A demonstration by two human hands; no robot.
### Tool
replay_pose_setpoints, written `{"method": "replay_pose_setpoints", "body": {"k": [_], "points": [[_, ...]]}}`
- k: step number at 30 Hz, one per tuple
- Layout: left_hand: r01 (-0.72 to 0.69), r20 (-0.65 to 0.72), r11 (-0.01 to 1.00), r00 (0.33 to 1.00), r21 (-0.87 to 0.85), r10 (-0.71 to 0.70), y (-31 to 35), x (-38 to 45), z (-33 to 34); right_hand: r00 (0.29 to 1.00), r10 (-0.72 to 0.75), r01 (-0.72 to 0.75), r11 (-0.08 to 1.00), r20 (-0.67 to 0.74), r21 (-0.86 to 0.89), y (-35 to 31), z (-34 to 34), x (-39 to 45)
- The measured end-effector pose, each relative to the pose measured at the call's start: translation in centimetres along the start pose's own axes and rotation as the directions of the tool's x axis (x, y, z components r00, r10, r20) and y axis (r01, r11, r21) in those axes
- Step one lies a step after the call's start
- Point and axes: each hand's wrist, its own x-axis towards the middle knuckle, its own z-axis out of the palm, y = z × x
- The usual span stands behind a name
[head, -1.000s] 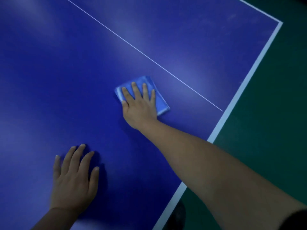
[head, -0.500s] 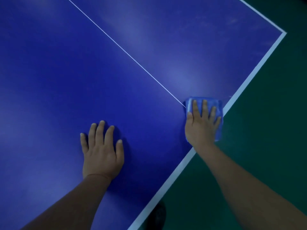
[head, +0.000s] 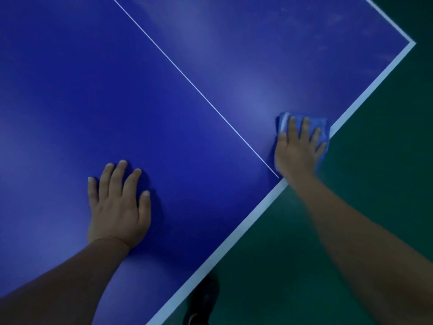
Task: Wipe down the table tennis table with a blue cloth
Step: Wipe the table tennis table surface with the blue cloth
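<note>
Right hand (head: 297, 151) presses the blue cloth (head: 322, 124) flat on the table (head: 164, 113), fingers (head: 304, 127) straight and slightly spread on top of it, nothing pinched. Cloth sits at the near edge of the table, just right of where the thin centre line (head: 192, 83) meets the white border (head: 365, 92), its right side hanging a bit past the edge. A second ago the cloth was well in from the edge on the left side of that line; half a second ago it reached the edge at the line's end; now it has crossed to the right of the line. Left hand (head: 117, 205) lies flat on the table, fingers straight and close together, bracing, shifted right since then. Judgement: stroke ended at the edge, wiping is moving toward the far right corner, where faint smudges (head: 332, 19) remain. Dark shoe (head: 203, 299) on the green floor (head: 375, 184).
</note>
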Motion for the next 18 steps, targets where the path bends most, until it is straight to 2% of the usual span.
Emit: {"method": "replay_pose_setpoints", "body": {"k": [1, 2, 3, 4, 5, 6, 7, 8, 9, 11, 12, 13, 14, 15, 16, 17, 18], "points": [[0.002, 0.002, 1.000, 1.000, -0.002, -0.002, 0.0, 0.0, -0.1, 0.997, -0.075, 0.074, 0.997, -0.015, -0.036, -1.0, 0.7, -2.0], [0.004, 0.003, 1.000, 1.000, -0.002, -0.004, 0.0, 0.0, -0.1, 0.970, -0.241, 0.239, 0.969, -0.035, -0.066, -2.0, 1.7, -4.8], [0.003, 0.001, 1.000, 1.000, 0.000, -0.003, 0.0, -0.1, -0.1, 0.889, -0.459, 0.456, 0.884, -0.005, -0.099, -2.7, 2.7, -8.2], [0.000, -0.005, 1.000, 1.000, 0.005, 0.000, -0.1, -0.1, 0.0, 0.747, -0.664, 0.664, 0.740, 0.044, -0.107, -2.6, 3.6, -11.8], [-0.001, -0.010, 1.000, 1.000, 0.010, 0.002, -0.1, -0.2, 0.0, 0.600, -0.794, 0.800, 0.590, 0.099, -0.109, -1.7, 4.1, -13.8], [-0.002, -0.011, 1.000, 1.000, 0.012, 0.002, -0.2, -0.2, 0.0, 0.494, -0.859, 0.869, 0.484, 0.138, -0.098, -0.7, 3.8, -13.4], [-0.001, -0.009, 1.000, 1.000, 0.010, 0.001, -0.2, -0.2, 0.1, 0.469, -0.871, 0.883, 0.459, 0.144, -0.100, 0.4, 3.0, -10.9], [0.002, -0.008, 1.000, 1.000, 0.008, -0.002, -0.3, -0.1, 0.1, 0.529, -0.842, 0.844, 0.510, 0.105, -0.164, 1.3, 2.3, -7.7], [0.001, -0.007, 1.000, 1.000, 0.010, -0.001, -0.2, -0.1, 0.1, 0.646, -0.761, 0.752, 0.620, 0.063, -0.222, 2.2, 1.5, -4.2], [0.001, -0.006, 1.000, 1.000, 0.018, -0.001, 0.0, -0.1, 0.0, 0.901, -0.431, 0.431, 0.875, 0.048, -0.222, 3.9, -0.4, 2.4], [-0.003, -0.005, 1.000, 1.000, 0.021, 0.003, 0.1, -0.2, 0.0, 0.963, -0.267, 0.268, 0.952, 0.025, -0.147, 4.3, -1.1, 4.2], [-0.005, -0.004, 1.000, 1.000, 0.025, 0.005, 0.1, -0.2, -0.1, 0.991, -0.132, 0.133, 0.989, 0.006, -0.063, 3.8, -1.4, 4.8], [-0.007, -0.004, 1.000, 1.000, 0.026, 0.007, 0.1, -0.2, -0.1, 0.998, -0.066, 0.065, 0.998, -0.015, -0.019, 2.5, -1.1, 4.1], [-0.007, -0.002, 1.000, 1.000, 0.025, 0.007, 0.0, -0.2, -0.1, 0.997, -0.079, 0.078, 0.996, -0.017, -0.046, 0.9, -0.3, 2.3], [-0.006, 0.001, 1.000, 1.000, 0.026, 0.006, -0.1, -0.1, -0.2, 0.981, -0.192, 0.188, 0.978, -0.030, -0.091, -0.7, 0.9, -0.2], [-0.006, 0.004, 1.000, 1.000, 0.030, 0.005, -0.1, -0.2, -0.2, 0.927, -0.374, 0.368, 0.922, -0.028, -0.125, -2.3, 1.9, -3.5], [-0.005, 0.006, 0.999, 1.000, 0.035, 0.005, -0.1, -0.3, -0.1, 0.822, -0.569, 0.566, 0.815, 0.013, -0.123, -3.3, 2.7, -7.1]]}}
